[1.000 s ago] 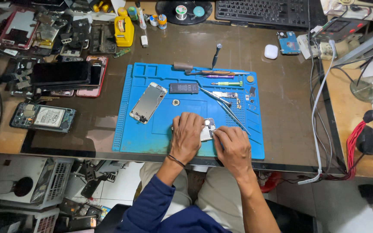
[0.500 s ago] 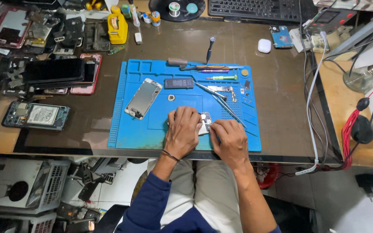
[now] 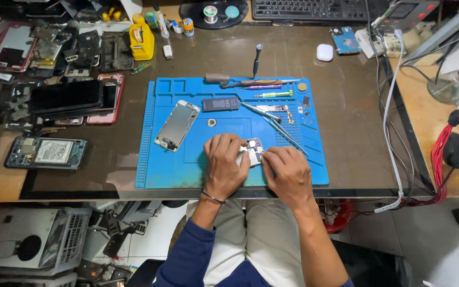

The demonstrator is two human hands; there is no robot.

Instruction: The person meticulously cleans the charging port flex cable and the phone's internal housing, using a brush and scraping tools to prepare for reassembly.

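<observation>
Both your hands close on the small phone part point(image 3: 252, 151) at the near middle of the blue mat point(image 3: 197, 170): left hand point(image 3: 224, 167) steadying it, right hand point(image 3: 289, 172) pinching its edge.

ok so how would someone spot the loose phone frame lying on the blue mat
Start at the blue silicone work mat in the middle of the dark desk. On its left half, up and left of the left hand, lies a silver rectangular phone frame, tilted. Unlike the small black battery beside it, it is large and shiny.
</observation>
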